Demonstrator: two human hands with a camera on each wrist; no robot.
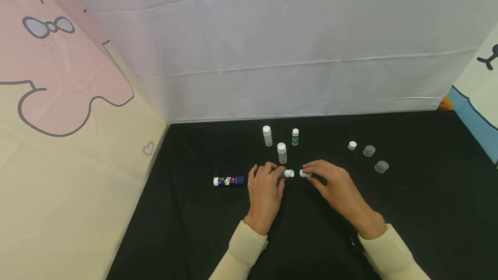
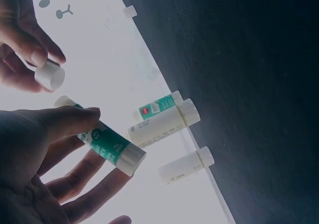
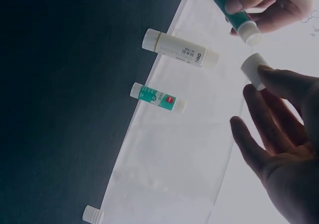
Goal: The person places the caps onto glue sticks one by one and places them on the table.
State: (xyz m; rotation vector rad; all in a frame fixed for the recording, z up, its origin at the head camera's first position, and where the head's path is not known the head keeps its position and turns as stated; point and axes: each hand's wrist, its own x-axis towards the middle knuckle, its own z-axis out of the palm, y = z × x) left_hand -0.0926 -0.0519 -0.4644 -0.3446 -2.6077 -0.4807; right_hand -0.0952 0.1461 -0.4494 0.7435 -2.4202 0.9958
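Observation:
My left hand (image 1: 265, 191) grips a green-labelled glue stick (image 2: 107, 143) between thumb and fingers, its white open end pointing right. Across a small gap, my right hand (image 1: 339, 190) pinches a white cap (image 3: 254, 70) by thumb and fingertips. Cap and stick are apart, roughly in line. Just behind the hands stands a white glue stick (image 1: 282, 154). A dark blue glue stick (image 1: 233, 180) lies on its side left of my left hand, its right end reaching behind that hand in the head view.
Farther back stand another white glue stick (image 1: 267, 136) and a small green-labelled one (image 1: 295, 137). To the right on the black tabletop (image 1: 428, 211) sit a white cap (image 1: 352, 145) and two translucent caps, one (image 1: 369, 151) behind the other (image 1: 381, 167). A white cloth (image 1: 292, 55) hangs behind.

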